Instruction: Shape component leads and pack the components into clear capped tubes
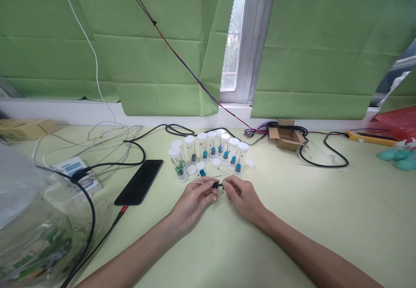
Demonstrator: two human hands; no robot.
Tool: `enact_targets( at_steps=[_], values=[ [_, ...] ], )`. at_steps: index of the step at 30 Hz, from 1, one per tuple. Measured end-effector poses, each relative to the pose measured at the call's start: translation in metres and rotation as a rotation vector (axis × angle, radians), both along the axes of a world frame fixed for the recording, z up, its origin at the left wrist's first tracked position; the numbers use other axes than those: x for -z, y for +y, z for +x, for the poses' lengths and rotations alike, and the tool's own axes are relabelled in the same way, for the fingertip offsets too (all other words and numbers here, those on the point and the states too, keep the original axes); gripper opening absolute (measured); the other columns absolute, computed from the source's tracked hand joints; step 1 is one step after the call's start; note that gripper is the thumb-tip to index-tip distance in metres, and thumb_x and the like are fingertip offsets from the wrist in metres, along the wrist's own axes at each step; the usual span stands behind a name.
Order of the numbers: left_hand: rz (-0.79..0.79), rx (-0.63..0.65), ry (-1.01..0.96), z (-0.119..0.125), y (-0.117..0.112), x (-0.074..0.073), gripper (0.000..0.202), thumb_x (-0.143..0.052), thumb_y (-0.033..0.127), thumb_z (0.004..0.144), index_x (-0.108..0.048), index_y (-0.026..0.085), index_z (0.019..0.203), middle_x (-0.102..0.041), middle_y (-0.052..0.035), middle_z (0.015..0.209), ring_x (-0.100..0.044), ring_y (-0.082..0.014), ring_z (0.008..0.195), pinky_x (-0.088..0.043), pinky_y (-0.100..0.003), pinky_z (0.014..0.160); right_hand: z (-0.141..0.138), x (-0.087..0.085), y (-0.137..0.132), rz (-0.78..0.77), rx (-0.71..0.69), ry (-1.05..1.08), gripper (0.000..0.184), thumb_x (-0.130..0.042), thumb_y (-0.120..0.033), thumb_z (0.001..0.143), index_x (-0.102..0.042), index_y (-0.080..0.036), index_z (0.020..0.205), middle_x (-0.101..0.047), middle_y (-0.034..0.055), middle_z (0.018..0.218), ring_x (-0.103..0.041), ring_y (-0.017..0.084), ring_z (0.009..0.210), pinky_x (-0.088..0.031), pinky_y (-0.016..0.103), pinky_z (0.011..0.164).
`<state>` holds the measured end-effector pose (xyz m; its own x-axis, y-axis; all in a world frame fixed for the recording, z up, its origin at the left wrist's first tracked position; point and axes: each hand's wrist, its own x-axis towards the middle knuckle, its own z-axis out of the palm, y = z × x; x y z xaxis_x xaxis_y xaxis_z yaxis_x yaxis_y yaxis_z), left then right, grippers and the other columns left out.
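My left hand (195, 199) and my right hand (242, 194) meet at the middle of a pale green table (325, 218). Both pinch a small black part with a thin wire lead (215, 185) between their fingertips. Just beyond the hands stand several clear plastic vials with white caps (211, 149), each with a small blue, green or grey component inside. A few loose white caps (250, 163) and one blue component (202, 173) lie beside the vials.
A black phone (139, 181) lies left of the hands, with black and white cables (123, 149) around it. A clear plastic bag (29, 218) fills the near left. A small open cardboard box (286, 136) and a cable loop (325, 153) sit back right. Green blinds hang behind.
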<state>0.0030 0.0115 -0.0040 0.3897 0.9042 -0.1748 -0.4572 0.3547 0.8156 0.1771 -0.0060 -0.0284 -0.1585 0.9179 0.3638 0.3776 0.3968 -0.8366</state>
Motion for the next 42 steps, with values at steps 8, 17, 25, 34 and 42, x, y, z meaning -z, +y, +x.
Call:
enact_targets(
  at_steps=[8,17,25,34,42],
  values=[
    [0.009,-0.017,-0.014,-0.0013,0.0022,0.0016,0.010,-0.076,0.016,0.075,-0.074,0.010,0.082,-0.069,-0.0064,0.083,-0.063,-0.0113,0.068,-0.053,-0.023,0.069,0.0006,0.0019,-0.0020,0.047,-0.064,0.045,0.017,-0.054,-0.030,0.092,-0.054,-0.019,0.106,-0.058,-0.0011,0.071,-0.050,0.012,0.059,-0.040,0.024,0.053],
    [0.018,-0.012,0.005,-0.0010,0.0030,0.0023,0.012,-0.077,0.018,0.075,-0.074,0.010,0.082,-0.067,-0.0061,0.081,-0.062,-0.0116,0.068,-0.052,-0.022,0.067,0.0007,0.0039,0.0002,0.029,-0.065,0.040,0.015,-0.053,-0.031,0.092,-0.055,-0.019,0.102,-0.057,-0.0014,0.070,-0.050,0.013,0.059,-0.040,0.024,0.053],
    [0.020,-0.008,0.011,-0.0006,0.0014,0.0008,0.012,-0.079,0.018,0.072,-0.074,0.010,0.079,-0.068,-0.0064,0.078,-0.061,-0.0115,0.065,-0.051,-0.023,0.065,0.0010,0.0036,0.0005,0.030,-0.059,0.023,0.013,-0.051,-0.031,0.094,-0.058,-0.020,0.095,-0.059,-0.0011,0.067,-0.053,0.013,0.059,-0.043,0.024,0.056],
    [0.004,-0.019,0.027,-0.0005,0.0011,0.0009,0.013,-0.080,0.018,0.071,-0.073,0.010,0.079,-0.068,-0.0059,0.076,-0.061,-0.0112,0.064,-0.050,-0.022,0.063,0.0009,0.0031,0.0010,0.009,-0.051,0.003,0.017,-0.050,-0.030,0.095,-0.059,-0.019,0.085,-0.058,-0.0021,0.063,-0.052,0.012,0.056,-0.041,0.023,0.055],
    [0.004,-0.003,0.025,0.0009,-0.0018,-0.0013,0.011,-0.078,0.017,0.073,-0.072,0.010,0.080,-0.065,-0.0054,0.074,-0.059,-0.0119,0.065,-0.051,-0.023,0.062,0.0005,0.0018,0.0007,0.042,-0.047,-0.042,0.034,-0.043,-0.029,0.098,-0.050,-0.021,0.066,-0.054,-0.0039,0.056,-0.049,0.011,0.053,-0.040,0.023,0.060]
  ],
)
